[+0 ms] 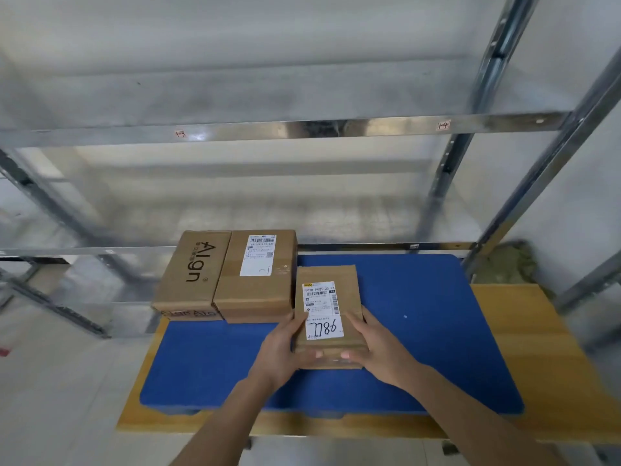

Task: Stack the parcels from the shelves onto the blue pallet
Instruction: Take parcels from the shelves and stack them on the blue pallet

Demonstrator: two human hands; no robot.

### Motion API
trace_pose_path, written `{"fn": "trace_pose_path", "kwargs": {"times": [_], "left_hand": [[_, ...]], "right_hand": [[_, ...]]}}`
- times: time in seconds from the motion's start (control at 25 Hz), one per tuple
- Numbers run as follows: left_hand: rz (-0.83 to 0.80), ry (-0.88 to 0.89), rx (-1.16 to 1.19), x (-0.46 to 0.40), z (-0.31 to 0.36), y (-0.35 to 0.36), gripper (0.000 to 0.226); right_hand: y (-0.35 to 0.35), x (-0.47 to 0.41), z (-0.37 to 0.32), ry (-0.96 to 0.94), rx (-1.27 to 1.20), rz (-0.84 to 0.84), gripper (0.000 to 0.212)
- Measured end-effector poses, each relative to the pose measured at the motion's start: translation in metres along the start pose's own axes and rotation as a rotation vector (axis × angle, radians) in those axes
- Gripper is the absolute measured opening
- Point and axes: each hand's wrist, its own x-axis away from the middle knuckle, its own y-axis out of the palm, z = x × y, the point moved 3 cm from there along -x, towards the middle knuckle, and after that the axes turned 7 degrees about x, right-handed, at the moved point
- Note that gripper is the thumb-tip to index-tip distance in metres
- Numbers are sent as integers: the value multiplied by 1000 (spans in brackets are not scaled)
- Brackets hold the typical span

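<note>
Parcel marked 7786 (327, 314) sits over the blue pallet (420, 331), gripped from both sides: left hand (285, 344) on its left edge, right hand (373, 344) on its right, thumbs on top. Can't tell if it's resting on the pallet or just above. Placing step. Beyond it, two parcels at the pallet's far left: labelled box (257, 274) just beside, Align box (193, 274) further left. Next: seat it against the labelled box, release. Metal shelves (302, 127) behind show no parcels.

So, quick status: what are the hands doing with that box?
Left hand and right hand grip the small parcel by its sides, over the blue pallet. Two parcels already there. Nothing in the way.
</note>
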Motion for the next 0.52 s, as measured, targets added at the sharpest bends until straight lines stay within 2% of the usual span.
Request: {"fn": "trace_pose_path", "kwargs": {"times": [0.52], "left_hand": [[64,138,-213,-20,-8,-8,70]], "right_hand": [[-8,-36,8,38,33,42,89]]}}
